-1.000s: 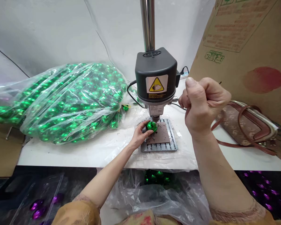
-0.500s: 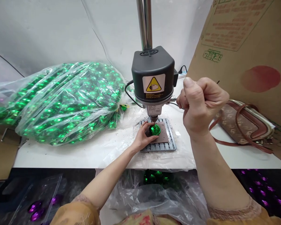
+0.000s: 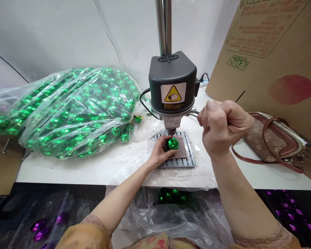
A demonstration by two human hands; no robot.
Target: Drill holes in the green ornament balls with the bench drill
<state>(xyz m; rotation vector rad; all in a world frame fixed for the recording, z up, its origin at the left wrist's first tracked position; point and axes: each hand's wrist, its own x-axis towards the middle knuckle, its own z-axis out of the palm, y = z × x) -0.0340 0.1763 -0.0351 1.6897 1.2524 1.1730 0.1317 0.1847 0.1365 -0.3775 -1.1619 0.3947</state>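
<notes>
A shiny green faceted ball (image 3: 173,143) rests on a brown square board (image 3: 181,152) on the slotted metal base (image 3: 190,159) of a small drill press (image 3: 173,83). My left hand (image 3: 160,150) holds the ball from its left side, thumb in front and fingers behind. Right above the ball is the chuck (image 3: 172,131), with the drill bit reaching down to the ball's top. My right hand (image 3: 223,126) is closed in a fist around the press's feed lever, right of the motor housing; the grip itself is mostly hidden by my fingers.
A large clear bag (image 3: 85,110) of green balls lies left of the press. On the right stand a patterned handbag (image 3: 274,138) and a big cardboard sheet (image 3: 264,65). Dark shavings dot the base. Below the table edge, plastic holds green balls (image 3: 173,196); purple balls (image 3: 40,230) lie lower left.
My right hand has come down somewhat with the lever, and more of a dark rod shows behind it. My left hand keeps the ball in place under the chuck. The view has shifted slightly.
</notes>
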